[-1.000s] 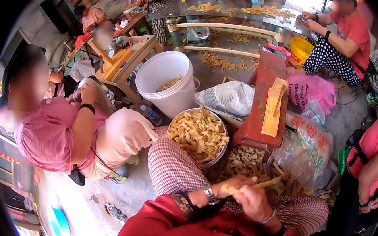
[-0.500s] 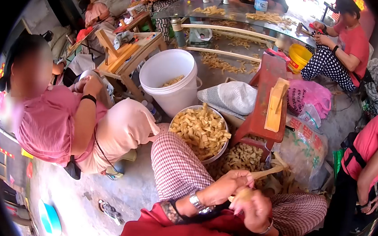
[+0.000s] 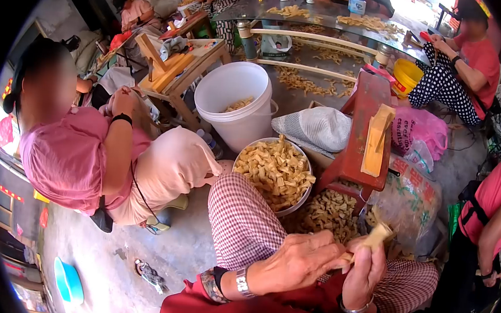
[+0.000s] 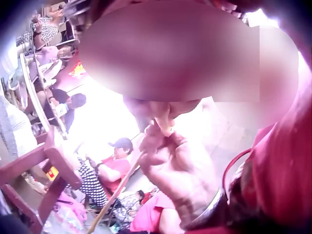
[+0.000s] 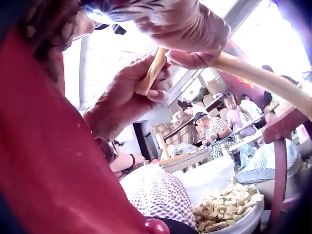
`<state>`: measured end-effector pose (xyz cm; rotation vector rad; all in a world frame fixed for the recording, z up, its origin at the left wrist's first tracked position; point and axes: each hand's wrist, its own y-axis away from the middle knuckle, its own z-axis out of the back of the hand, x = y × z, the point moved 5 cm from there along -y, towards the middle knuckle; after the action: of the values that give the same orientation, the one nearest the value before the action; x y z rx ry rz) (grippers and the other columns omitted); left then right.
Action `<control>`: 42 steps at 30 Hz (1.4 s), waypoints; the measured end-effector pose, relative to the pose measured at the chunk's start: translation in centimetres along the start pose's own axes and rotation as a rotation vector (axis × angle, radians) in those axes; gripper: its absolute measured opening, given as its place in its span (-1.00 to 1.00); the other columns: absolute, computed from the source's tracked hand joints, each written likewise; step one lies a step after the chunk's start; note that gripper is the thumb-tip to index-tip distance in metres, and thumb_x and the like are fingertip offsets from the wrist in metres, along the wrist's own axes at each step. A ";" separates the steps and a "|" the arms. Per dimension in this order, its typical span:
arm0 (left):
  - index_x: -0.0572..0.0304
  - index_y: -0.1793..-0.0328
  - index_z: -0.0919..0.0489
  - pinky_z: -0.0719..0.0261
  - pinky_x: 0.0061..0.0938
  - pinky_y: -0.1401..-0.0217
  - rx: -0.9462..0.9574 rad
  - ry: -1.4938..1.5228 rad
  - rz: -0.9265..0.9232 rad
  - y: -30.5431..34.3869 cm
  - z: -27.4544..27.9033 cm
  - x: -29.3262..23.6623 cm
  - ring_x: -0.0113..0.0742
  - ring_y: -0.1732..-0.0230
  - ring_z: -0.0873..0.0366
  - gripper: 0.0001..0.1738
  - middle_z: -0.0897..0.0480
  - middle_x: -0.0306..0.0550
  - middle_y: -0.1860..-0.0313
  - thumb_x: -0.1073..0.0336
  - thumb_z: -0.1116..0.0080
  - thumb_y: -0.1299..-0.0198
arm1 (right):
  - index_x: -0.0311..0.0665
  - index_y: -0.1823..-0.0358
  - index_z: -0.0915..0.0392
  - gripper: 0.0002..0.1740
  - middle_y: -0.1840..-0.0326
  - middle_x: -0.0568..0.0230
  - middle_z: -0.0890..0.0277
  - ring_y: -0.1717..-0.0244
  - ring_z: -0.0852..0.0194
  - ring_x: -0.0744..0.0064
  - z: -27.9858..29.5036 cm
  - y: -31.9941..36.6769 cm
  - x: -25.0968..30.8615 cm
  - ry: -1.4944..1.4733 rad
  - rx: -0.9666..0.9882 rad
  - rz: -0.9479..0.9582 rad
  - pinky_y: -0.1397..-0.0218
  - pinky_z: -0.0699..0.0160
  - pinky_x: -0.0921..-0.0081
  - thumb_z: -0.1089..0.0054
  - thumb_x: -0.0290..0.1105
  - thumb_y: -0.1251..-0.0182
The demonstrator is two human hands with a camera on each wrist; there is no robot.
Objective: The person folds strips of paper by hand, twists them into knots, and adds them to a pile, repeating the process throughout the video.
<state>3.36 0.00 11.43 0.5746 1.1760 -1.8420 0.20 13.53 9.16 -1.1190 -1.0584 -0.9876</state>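
Observation:
Both hands meet above the lap, gripping a folded tan strip (image 3: 378,234). My left hand (image 3: 298,263), with a watch at its wrist, pinches a short part between the hands. Curled round the strip, my right hand (image 3: 365,274) has one end standing above its fingers. In the right wrist view, my left hand (image 5: 124,95) holds a short pale section (image 5: 155,70), while a long length passes out beyond my right hand (image 5: 183,27). The left wrist view shows my right hand (image 4: 180,168) and a thin length hanging beside it; my left hand is mostly hidden there.
A bowl of folded pieces (image 3: 308,187) stands beyond the knee, near a white bucket (image 3: 230,116). To its right is a red bench (image 3: 363,136) bearing a wooden block (image 3: 376,146). A person in pink (image 3: 65,154) sits at left; loose pieces (image 3: 333,213) lie below the bench.
The hands have risen slightly and shifted right in the head view. The long free length, stretched out toward the bench half a second ago, now shows as a short upright end above my right hand.

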 end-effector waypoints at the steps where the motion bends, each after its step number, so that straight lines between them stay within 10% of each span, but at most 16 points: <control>1: 0.28 0.23 -0.55 -0.49 -0.43 0.52 -0.013 -0.188 -0.051 0.1 -0.1 0.2 -0.21 0.49 -0.51 -0.87 -0.53 -0.04 0.21 0.39 -0.21 -0.17 | -0.39 0.40 -0.40 -0.80 0.56 0.23 -0.38 0.58 -0.26 0.48 0.3 -0.1 -1.0 0.030 0.075 -0.204 0.51 -0.26 0.52 0.12 -0.45 -0.38; 3: 0.30 0.24 -0.53 -0.54 -0.44 0.52 -0.015 -0.275 -0.121 0.2 -0.6 0.8 -0.21 0.40 -0.56 -0.80 -0.48 0.01 0.01 0.35 -0.26 -0.09 | -0.40 0.46 -0.31 -0.73 0.64 0.24 -0.15 0.59 0.00 0.57 -0.4 -1.1 -1.8 0.100 0.174 -0.131 0.55 -0.07 0.49 0.05 -0.37 -0.38; 12: 0.29 0.28 -0.48 -0.52 -0.51 0.39 0.130 -0.101 0.056 1.1 -3.3 4.8 -0.30 0.36 -0.57 -0.85 -0.55 -0.11 0.29 0.38 -0.21 -0.18 | -0.40 0.27 -0.39 -0.65 0.54 0.17 -0.34 0.55 -0.29 0.51 0.9 -0.8 -4.9 0.149 0.448 -0.153 0.49 -0.29 0.51 0.03 -0.18 -0.44; 16: 0.24 0.23 -0.47 -0.40 -0.65 0.34 0.027 0.869 0.510 2.3 -5.3 7.5 -0.59 0.37 -0.44 -0.86 -0.55 -0.27 0.33 0.33 -0.17 -0.28 | -0.37 0.11 -0.37 -0.62 0.40 0.08 -0.46 0.52 -0.42 0.37 1.1 -0.3 -4.8 0.165 0.444 0.016 0.44 -0.37 0.47 0.02 -0.12 -0.45; 22: 0.25 -0.04 -0.42 -0.43 -0.70 0.24 0.131 1.432 0.587 2.1 -6.4 6.9 -0.61 0.18 -0.49 -0.79 -0.58 -0.23 0.21 0.45 -0.08 -0.30 | -0.36 0.23 -0.38 -0.64 0.51 0.17 -0.41 0.55 -0.44 0.35 1.8 -0.9 -4.1 0.215 0.373 0.133 0.48 -0.35 0.45 0.12 -0.15 -0.49; 25: 0.25 -0.12 -0.38 -0.44 -0.69 0.17 0.170 1.338 0.600 1.5 -6.4 6.1 -0.60 0.16 -0.50 -0.73 -0.59 -0.22 0.18 0.49 -0.03 -0.31 | -0.36 0.28 -0.37 -0.63 0.55 0.21 -0.38 0.61 -0.37 0.41 2.6 -1.2 -4.9 0.184 0.334 0.196 0.52 -0.32 0.50 0.14 -0.15 -0.50; 30: 0.22 -0.24 -0.39 -0.46 -0.54 0.03 0.129 0.368 0.290 0.4 -5.7 5.8 -0.35 0.05 -0.46 -0.54 -0.47 -0.11 0.06 0.42 -0.19 -0.21 | -0.34 0.30 -0.36 -0.66 0.53 0.29 -0.41 0.61 -0.29 0.64 2.6 -0.9 -5.9 0.139 0.336 0.022 0.58 -0.25 0.67 0.12 -0.19 -0.50; 37: 0.21 -0.38 -0.35 -0.45 -0.46 -0.10 0.099 0.568 0.327 1.1 -7.9 7.8 -0.24 -0.05 -0.45 -0.49 -0.48 0.00 -0.07 0.12 0.05 -0.40 | -0.34 0.04 -0.26 -0.78 0.39 0.34 -0.44 0.52 -0.30 0.70 2.4 -0.4 -8.6 -0.052 0.206 -0.154 0.51 -0.28 0.70 0.03 -0.38 -0.42; 42: 0.22 -0.28 -0.45 -0.49 -0.60 0.26 0.293 1.049 0.682 2.2 -9.1 8.4 -0.45 0.32 -0.51 -0.46 -0.58 -0.14 0.19 -0.04 0.24 -0.45 | -0.35 0.02 -0.28 -0.63 0.29 0.21 -0.41 0.41 -0.37 0.47 3.4 -0.8 -7.9 0.197 0.142 0.010 0.33 -0.36 0.57 0.02 -0.16 -0.42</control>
<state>0.20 4.17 -0.02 1.9833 1.0850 -1.0704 -2.80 17.39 1.98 -0.8916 -0.9472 -0.9774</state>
